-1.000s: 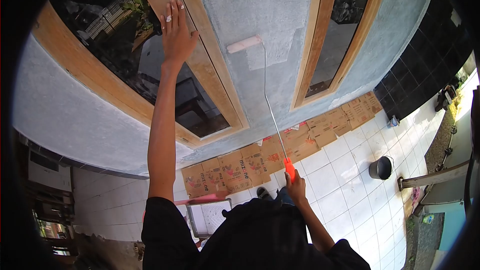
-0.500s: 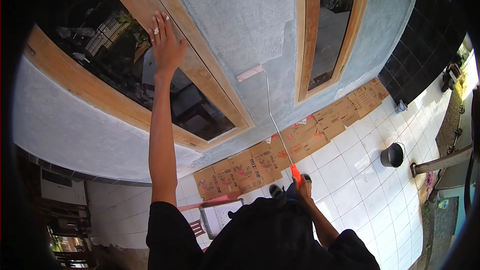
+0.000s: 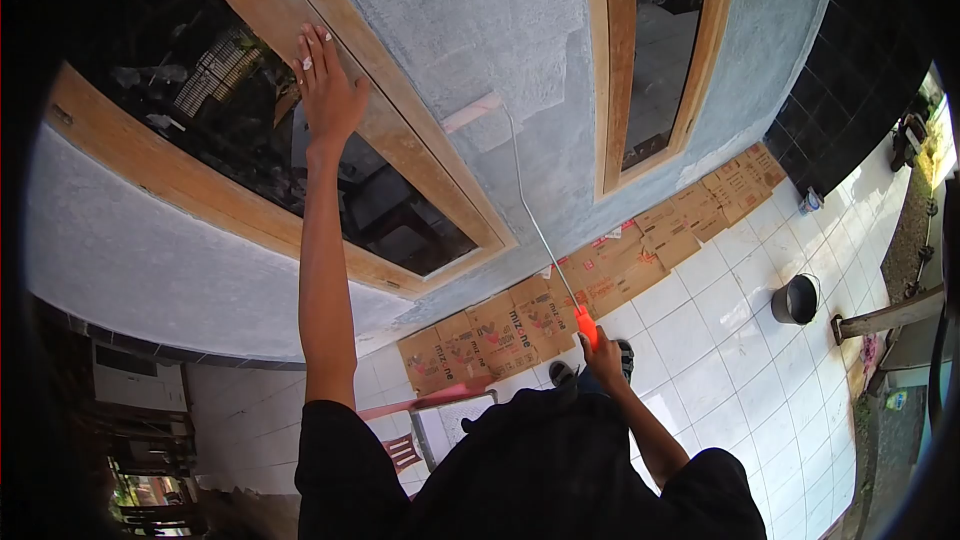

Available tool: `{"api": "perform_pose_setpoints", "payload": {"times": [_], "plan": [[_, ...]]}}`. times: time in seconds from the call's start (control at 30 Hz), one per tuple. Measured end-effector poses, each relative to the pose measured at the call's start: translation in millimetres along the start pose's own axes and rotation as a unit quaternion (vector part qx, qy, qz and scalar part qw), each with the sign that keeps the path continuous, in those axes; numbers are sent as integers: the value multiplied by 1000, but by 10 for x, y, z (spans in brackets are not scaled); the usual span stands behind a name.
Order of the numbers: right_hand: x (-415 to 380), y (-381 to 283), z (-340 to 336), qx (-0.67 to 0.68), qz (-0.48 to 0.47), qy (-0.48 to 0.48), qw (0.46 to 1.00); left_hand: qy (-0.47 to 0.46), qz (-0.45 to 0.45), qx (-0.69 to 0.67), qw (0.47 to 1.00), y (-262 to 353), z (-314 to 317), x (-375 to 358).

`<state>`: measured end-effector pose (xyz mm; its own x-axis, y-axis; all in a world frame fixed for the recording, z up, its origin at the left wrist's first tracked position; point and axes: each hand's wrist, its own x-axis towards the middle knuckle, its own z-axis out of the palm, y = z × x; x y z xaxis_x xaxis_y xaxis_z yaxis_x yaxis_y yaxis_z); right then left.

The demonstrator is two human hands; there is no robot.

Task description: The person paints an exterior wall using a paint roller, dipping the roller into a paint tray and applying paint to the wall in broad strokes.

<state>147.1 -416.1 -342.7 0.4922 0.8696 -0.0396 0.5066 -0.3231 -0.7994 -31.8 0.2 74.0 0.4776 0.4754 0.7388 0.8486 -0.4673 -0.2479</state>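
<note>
My right hand [image 3: 604,360] is wrapped round the orange handle of a paint roller [image 3: 587,328]. Its long bent metal rod runs up to the pale roller sleeve [image 3: 473,112], which rests against the grey wall [image 3: 470,10] beside a wooden window frame [image 3: 380,105]. Fresher-looking paint patches show on the wall around the sleeve. With fingers stretched out, my left hand [image 3: 332,90] lies flat on that wooden frame, with whitish spots on its fingers. Behind my left wrist is dark window glass [image 3: 400,230].
Flattened cardboard [image 3: 520,320] lines the floor along the wall's foot. A paint tray [image 3: 450,425] sits by a red plastic chair [image 3: 402,453], partly hidden by my body. On the white tiles [image 3: 700,310] stand a dark bucket [image 3: 796,300] and a small can [image 3: 810,202]. Another wooden-framed window [image 3: 612,60] is at right.
The roller sleeve has moved up and left along the wall, closer to the window frame. My right hand has shifted slightly upward with the handle. My left hand stays on the frame.
</note>
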Motion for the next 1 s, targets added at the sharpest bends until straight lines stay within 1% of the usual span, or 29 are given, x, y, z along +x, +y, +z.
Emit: {"api": "perform_pose_setpoints", "payload": {"times": [0.07,0.13,0.23,0.4,0.47,0.5,0.57,0.6,0.63,0.67,0.7,0.77,0.83,0.9,1.0], "plan": [[-172,136,-27,-63,49,-30,996,5,4,-3,1000,6,0,3],[-299,306,18,-69,60,-26,995,7,4,-4,1000,17,13,1],[-348,369,25,-70,69,-21,995,10,5,-5,1000,15,11,-4],[-232,183,30,-24,69,-24,997,9,4,-5,1000,-3,52,-5],[-83,-24,81,19,28,5,999,18,8,-16,1000,0,49,-5],[-22,-105,96,18,31,4,999,16,8,-18,1000,7,47,-12],[74,-237,118,-4,-3,26,1000,17,9,-13,1000,1,36,-3],[46,-249,90,-3,-3,26,1000,16,10,-12,1000,-2,33,-6],[18,-241,37,2,17,12,1000,14,7,-12,1000,-1,35,-2],[-11,-203,-10,5,37,-3,999,13,3,-12,1000,-2,41,-1],[-76,-120,-36,4,36,-3,999,13,2,-12,1000,-8,50,-15],[-212,74,-112,-69,79,-38,994,23,13,-16,1000,-19,61,-16],[-327,360,-101,-65,78,-30,994,19,10,-11,1000,3,36,-27],[-413,465,-80,-59,81,-21,995,14,11,-8,1000,16,32,-41],[-449,543,-77,-72,109,-27,991,10,3,-11,1000,22,44,-35]]}}
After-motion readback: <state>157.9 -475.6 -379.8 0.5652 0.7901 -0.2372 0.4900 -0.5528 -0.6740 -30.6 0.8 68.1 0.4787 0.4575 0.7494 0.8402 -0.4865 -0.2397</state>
